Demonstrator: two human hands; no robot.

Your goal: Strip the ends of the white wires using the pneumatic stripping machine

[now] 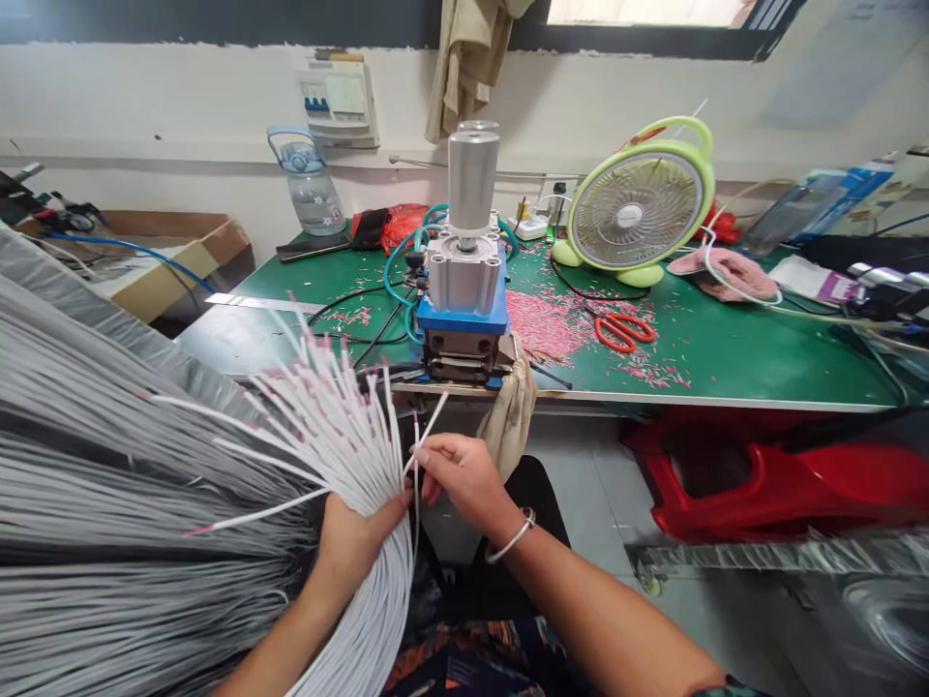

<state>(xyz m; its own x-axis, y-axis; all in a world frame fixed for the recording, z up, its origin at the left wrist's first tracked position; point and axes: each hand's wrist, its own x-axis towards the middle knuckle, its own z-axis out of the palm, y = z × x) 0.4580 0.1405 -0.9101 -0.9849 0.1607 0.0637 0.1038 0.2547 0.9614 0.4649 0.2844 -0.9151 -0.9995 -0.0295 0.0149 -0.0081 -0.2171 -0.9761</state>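
Note:
My left hand is wrapped round a thick bundle of white cables, whose ends fan out above it, several with pink tips. A few cables stick out to the left of the bundle. At the bundle's right side, my right hand pinches a white cable between thumb and fingers; its end points up and right. Another thin cable with a pink tip stands beside those fingers. Just beyond the hands, at the table's front edge, is a pneumatic press machine with a silver cylinder and a blue plate.
A large mass of grey-white cables fills the left side. On the green table lie pink-and-white scraps, red-handled scissors and a green fan. A water bottle stands at the back. Below right is a red plastic stool.

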